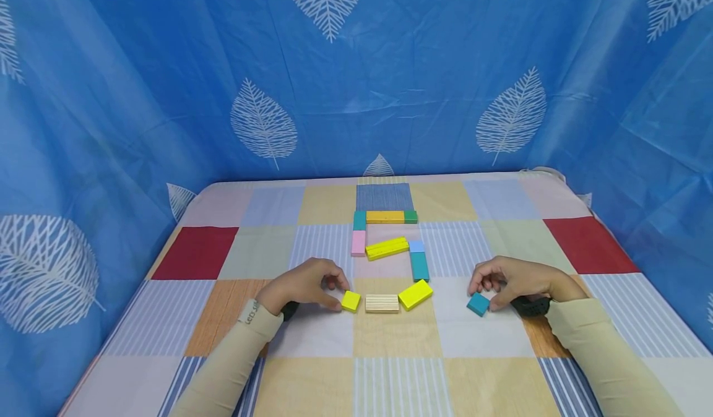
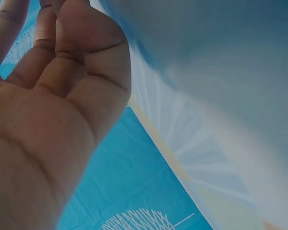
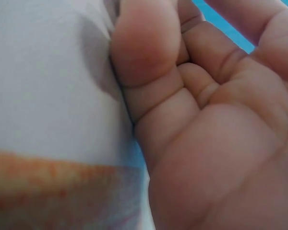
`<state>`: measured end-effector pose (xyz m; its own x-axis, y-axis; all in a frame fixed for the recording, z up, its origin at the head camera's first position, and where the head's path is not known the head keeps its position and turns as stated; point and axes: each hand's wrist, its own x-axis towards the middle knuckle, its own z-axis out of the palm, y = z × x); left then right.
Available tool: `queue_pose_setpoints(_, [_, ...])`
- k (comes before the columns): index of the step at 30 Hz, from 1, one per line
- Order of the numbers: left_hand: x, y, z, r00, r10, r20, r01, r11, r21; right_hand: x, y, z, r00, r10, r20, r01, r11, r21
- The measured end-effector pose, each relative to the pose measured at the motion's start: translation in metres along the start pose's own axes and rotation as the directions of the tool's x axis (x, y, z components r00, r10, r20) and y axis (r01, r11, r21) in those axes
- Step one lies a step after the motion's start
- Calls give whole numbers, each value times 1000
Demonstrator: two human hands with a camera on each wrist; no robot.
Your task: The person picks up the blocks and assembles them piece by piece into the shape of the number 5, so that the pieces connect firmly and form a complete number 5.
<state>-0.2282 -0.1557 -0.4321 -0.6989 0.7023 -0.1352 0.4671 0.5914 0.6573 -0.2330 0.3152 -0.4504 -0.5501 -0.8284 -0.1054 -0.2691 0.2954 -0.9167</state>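
Note:
At the lower left of the block outline, my left hand (image 1: 309, 284) pinches a small yellow block (image 1: 351, 301) between thumb and fingertips. To the right, my right hand (image 1: 520, 279) holds a teal block (image 1: 478, 304) by its edges, low over the cloth. Between the hands lie a pale ridged wooden block (image 1: 382, 304) and a tilted bright yellow block (image 1: 415, 295) touching or nearly touching it. Each wrist view shows mostly the palm and curled fingers of the left hand (image 2: 62, 96) and the right hand (image 3: 206, 120); neither block shows there.
Farther back, an orange-yellow block (image 1: 385, 217) lies between teal and green ones. Below it are a pink block (image 1: 359, 244), a slanted yellow block (image 1: 387, 249), a light blue block (image 1: 416, 246) and a teal block (image 1: 420, 267). A patchwork cloth (image 1: 312, 383) covers the table; blue curtains (image 1: 384, 95) surround it.

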Motion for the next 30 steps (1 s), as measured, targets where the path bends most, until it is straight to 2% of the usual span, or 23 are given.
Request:
queue_pose_setpoints(11, [1,4,4,1000,14,-19,-13,999,30,0,-2,1,1000,2,1,-2,1000,6])
queue_pose_setpoints(30, [2,7,6,1000,-4,-26,5,999,33,0,-1,1,1000,-5,0,5,1000,-14])
